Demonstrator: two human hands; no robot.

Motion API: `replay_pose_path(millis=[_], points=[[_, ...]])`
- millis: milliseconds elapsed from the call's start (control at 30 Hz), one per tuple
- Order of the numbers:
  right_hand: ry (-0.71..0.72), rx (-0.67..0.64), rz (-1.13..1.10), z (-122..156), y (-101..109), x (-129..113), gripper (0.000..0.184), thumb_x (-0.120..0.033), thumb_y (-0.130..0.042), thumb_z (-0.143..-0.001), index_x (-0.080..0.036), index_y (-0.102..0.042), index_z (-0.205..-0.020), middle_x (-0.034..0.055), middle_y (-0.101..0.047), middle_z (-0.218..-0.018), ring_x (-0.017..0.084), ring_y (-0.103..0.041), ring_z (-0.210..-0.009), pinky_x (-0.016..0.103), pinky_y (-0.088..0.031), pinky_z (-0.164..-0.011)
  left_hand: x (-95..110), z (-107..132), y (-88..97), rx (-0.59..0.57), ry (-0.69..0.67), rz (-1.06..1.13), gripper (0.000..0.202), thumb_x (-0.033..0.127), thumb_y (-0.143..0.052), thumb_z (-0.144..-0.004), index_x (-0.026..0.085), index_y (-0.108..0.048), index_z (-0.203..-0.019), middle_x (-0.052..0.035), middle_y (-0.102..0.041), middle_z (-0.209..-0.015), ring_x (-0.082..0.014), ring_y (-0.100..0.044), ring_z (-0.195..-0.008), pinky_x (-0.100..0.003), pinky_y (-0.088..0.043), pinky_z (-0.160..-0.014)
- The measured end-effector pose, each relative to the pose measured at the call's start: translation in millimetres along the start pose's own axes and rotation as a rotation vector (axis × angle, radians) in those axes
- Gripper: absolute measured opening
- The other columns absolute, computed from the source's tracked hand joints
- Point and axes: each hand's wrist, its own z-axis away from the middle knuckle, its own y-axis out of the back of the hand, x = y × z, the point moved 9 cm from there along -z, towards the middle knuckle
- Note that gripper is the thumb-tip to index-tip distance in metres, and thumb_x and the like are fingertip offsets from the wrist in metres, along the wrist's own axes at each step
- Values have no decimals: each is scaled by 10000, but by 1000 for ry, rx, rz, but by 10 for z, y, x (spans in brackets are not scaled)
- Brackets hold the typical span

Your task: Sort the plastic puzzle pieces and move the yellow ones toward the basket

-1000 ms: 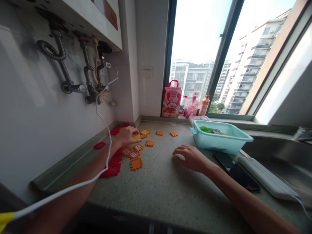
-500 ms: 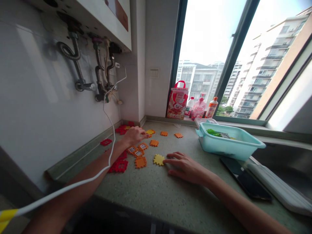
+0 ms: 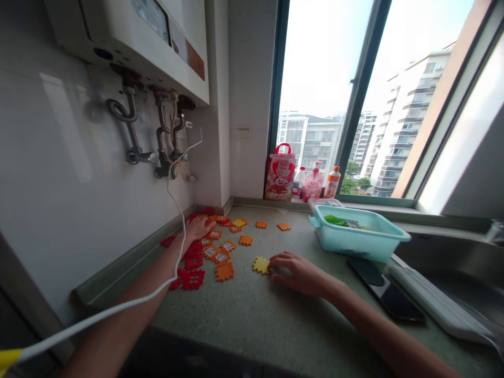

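Observation:
Flat toothed plastic tiles lie scattered on the speckled counter [image 3: 252,315]: red ones [image 3: 192,277] near the wall, orange ones [image 3: 224,271] beside them. My left hand [image 3: 199,229] reaches to the back left and lies over the tiles there, fingers curled down; whether it holds one is hidden. My right hand [image 3: 300,271] rests palm down on the counter, its fingertips touching the edge of a yellow tile [image 3: 261,265]. The fingers are bent and pressed together on that tile.
A light blue tub [image 3: 360,239] with green pieces stands to the right. A dark phone [image 3: 388,294] and a white keyboard-like slab [image 3: 437,307] lie beyond it. A white cable [image 3: 173,210] hangs from the water heater pipes across my left arm. Bottles and a red bag [image 3: 280,177] stand at the window.
My left hand let a yellow tile go toward the middle and moved back left to the tile pile. My right hand slid left until its fingertips met the yellow tile.

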Motion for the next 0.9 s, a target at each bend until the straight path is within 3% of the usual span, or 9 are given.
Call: replay_pose_path(millis=[200,333,467,667,900], points=[[15,3,-2,-5,12,-9,363,-480,-584,-1039,-274,-727,-1302,87,-720,-1315,266,-655,-1233,420,-493,-1111,-67,-31,-53,-13,34,-22,821,767,-417,-917,166,-629,-1433,-209,-498,-1584,-423,-443,-1465,-596,-317,-1192],[10,-1,-1,-4,12,-8,372,-478,-585,-1040,-271,-724,-1315,90,-717,-1320,271,-654,-1239,437,-496,-1116,-74,-4,-39,14,20,-19,855,793,-459,-901,118,-637,-1394,-264,-525,-1535,-446,-479,-1409,-603,-340,-1154],[10,-2,2,1,13,-5,377,-479,-595,-1033,-278,-717,-1328,88,-710,-1336,270,-656,-1241,443,-497,-1121,-18,38,47,74,-27,-15,811,776,-490,-913,100,-648,-1331,-263,-578,-1469,-423,-507,-1357,-581,-337,-1152],[12,-18,15,3,-1,23,384,-474,-591,-1036,-275,-706,-1344,85,-701,-1357,270,-646,-1256,446,-494,-1125,120,57,187,154,-86,-30,719,661,-541,-926,136,-621,-1412,-214,-601,-1448,-375,-527,-1360,-540,-261,-1226],[33,0,12,6,32,-9,371,-455,-591,-1040,-283,-705,-1348,72,-701,-1366,253,-645,-1256,410,-501,-1111,197,58,551,382,-133,82,410,320,-533,-944,172,-734,-1269,-113,-737,-1252,-274,-674,-1166,-375,-481,-1073]])
